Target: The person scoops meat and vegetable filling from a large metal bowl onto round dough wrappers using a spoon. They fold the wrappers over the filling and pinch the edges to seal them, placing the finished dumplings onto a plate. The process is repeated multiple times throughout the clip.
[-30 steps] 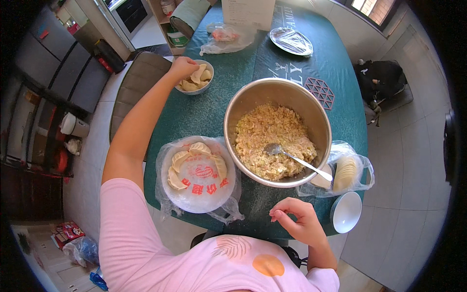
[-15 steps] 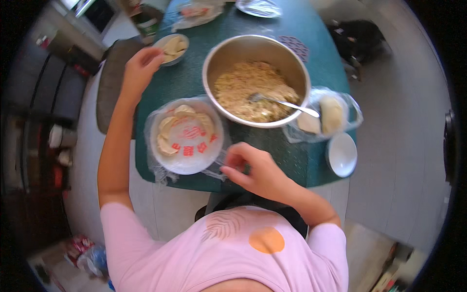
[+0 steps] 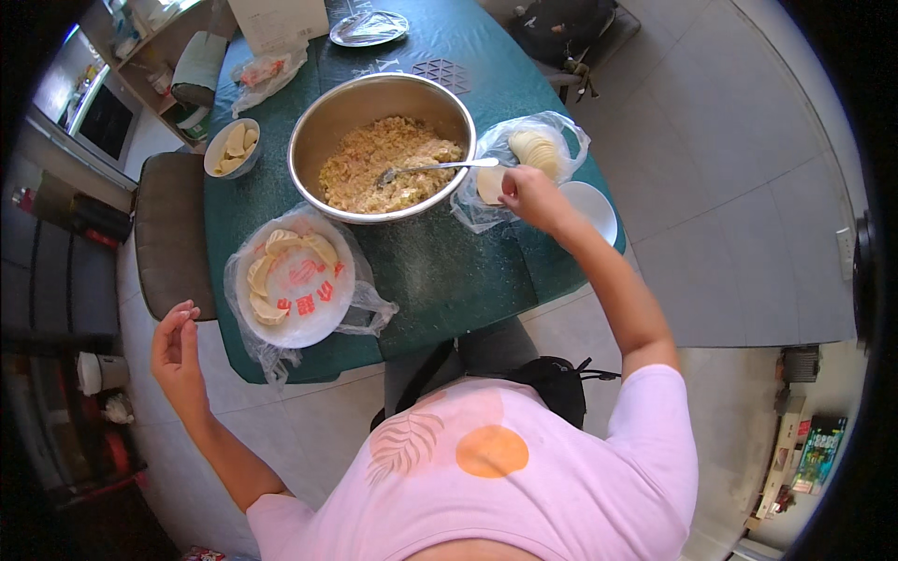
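Note:
My right hand [image 3: 535, 200] pinches the edge of a round, pale dumpling wrapper [image 3: 489, 186], which lies on a clear plastic bag [image 3: 567, 131]. A fanned stack of wrappers [image 3: 535, 153] rests beside it on the same bag. Off the table's left edge, my left hand [image 3: 180, 360] hangs in the air, fingers loosely bent, thumb apart, nothing visible in them. Nearest to it is a white plate [image 3: 323, 323] covered with a printed plastic bag, where several folded dumplings [image 3: 268, 311] form an arc. A large steel bowl [image 3: 301, 154] of minced filling [image 3: 374, 159] holds a spoon [image 3: 440, 166].
A small bowl [image 3: 251, 168] with several folded dumpling pieces [image 3: 236, 145] stands at the table's left edge. An empty white bowl [image 3: 599, 213] sits by my right forearm. Farther back lie a plastic-wrapped plate [image 3: 369, 29] and a crumpled bag [image 3: 271, 75]. A padded chair [image 3: 173, 234] adjoins the left side.
My left hand has left the small bowl and come back toward me, off the table. The right hand has moved from beside the plate to the wrappers. My view has turned and shifted.

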